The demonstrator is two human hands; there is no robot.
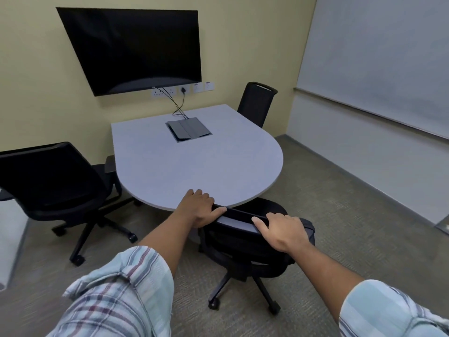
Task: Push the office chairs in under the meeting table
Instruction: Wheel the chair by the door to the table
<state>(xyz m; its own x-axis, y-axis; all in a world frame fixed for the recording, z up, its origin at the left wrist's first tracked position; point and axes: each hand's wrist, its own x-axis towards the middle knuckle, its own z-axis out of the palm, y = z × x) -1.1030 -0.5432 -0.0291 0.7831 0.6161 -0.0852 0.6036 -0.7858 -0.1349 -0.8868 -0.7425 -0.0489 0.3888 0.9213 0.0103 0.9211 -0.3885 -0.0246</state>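
We've got our left hand [198, 207] and right hand [283, 231] curled over the backrest of the near office chair [247, 242], its seat tucked under the counter [194, 161] edge. The left chair [56, 181] stands pulled out, needing its push; the far chair [256, 103] sits close in.

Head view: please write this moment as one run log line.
both hands on near chair backrest | left hand | right hand | seat partly under table | left chair out

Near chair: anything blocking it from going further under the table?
Nothing visible. Both hands, left hand and right hand, grip the backrest of the near chair, whose seat already sits partly under the meeting table edge. The space beneath the tabletop is hidden.
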